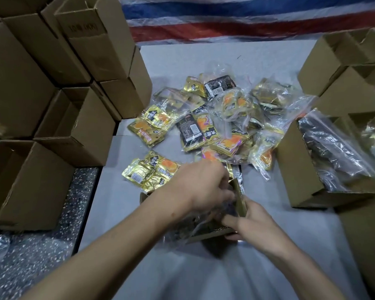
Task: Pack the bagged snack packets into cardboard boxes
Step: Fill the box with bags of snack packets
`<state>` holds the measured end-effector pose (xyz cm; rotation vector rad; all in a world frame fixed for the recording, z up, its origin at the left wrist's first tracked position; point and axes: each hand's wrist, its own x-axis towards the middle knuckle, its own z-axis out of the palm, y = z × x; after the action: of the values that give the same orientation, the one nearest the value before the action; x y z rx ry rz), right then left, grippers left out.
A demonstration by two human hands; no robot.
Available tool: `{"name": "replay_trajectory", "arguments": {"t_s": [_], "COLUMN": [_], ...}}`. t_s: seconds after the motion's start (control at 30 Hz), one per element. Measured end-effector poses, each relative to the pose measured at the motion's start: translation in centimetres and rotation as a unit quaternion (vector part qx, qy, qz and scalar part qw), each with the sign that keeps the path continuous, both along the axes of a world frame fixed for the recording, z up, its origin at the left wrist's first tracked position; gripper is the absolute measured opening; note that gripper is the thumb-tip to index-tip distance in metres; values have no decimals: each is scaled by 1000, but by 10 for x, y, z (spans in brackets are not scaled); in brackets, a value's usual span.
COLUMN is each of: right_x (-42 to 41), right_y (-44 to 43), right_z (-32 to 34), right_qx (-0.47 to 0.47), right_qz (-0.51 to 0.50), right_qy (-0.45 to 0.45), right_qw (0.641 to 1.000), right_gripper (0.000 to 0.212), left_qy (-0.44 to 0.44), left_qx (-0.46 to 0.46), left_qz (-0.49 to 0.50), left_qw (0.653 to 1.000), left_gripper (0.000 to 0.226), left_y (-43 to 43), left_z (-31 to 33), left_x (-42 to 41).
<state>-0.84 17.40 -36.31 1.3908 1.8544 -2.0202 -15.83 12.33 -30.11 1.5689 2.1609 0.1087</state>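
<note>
— Where's the box (240, 199)?
— On the table (268, 267), near edge, centre, open at the top with one flap standing up.
— And the bag (180, 233)?
— Partly inside it. Clear plastic spills over the box's near left corner. What's in the bag is dark and blurred.
— Hands?
— The left hand (205, 185) comes down from above, fingers curled into the box mouth round the bag's top. The right hand (254, 223) pinches the box's near right wall between thumb and fingers.
— What's just beyond?
— One loose bag of gold packets (148, 171) lies flat beside the left wrist. Behind it is the pile (223, 118): more clear bags of gold, orange and black packets, heaped across the middle of the table.
— To the right?
— A full box (299, 167) touching the pile, a packed bag showing in its open top. More boxes behind and beside it.
— Left?
— A stack (80, 124) of open boxes on their sides, some off the table edge above a speckled floor (41, 245).
— Far end?
— A tarp (247, 20) striped red, white and blue.
</note>
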Motion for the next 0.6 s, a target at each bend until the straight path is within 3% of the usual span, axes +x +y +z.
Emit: {"name": "replay_trajectory", "arguments": {"t_s": [0.17,0.23,0.3,0.4,0.53,0.6], "right_x": [2,2,2,1,1,2], "right_y": [-2,-3,-3,-4,-7,-7], "right_z": [-1,0,-2,-2,6,2], "right_qx": [6,-1,-5,-15,-26,-37], "right_qz": [-17,-18,-29,-44,-41,-60], "right_qy": [8,8,-4,-12,-12,-15], "right_qw": [1000,1000,1000,999,999,997], "right_gripper": [31,38,37,26,54,39], "left_qy": [-211,-322,-397,-326,-313,-286], "left_qx": [32,-21,-62,-32,-82,-119], "left_qz": [126,117,58,-1,6,6], "left_qw": [969,939,914,945,946,951], "left_gripper": [53,57,47,34,20,29], "left_y": [-26,-49,-69,-80,-72,-62], "left_z": [6,12,14,5,0,-11], "left_x": [1,-8,-13,-13,-20,-19]}}
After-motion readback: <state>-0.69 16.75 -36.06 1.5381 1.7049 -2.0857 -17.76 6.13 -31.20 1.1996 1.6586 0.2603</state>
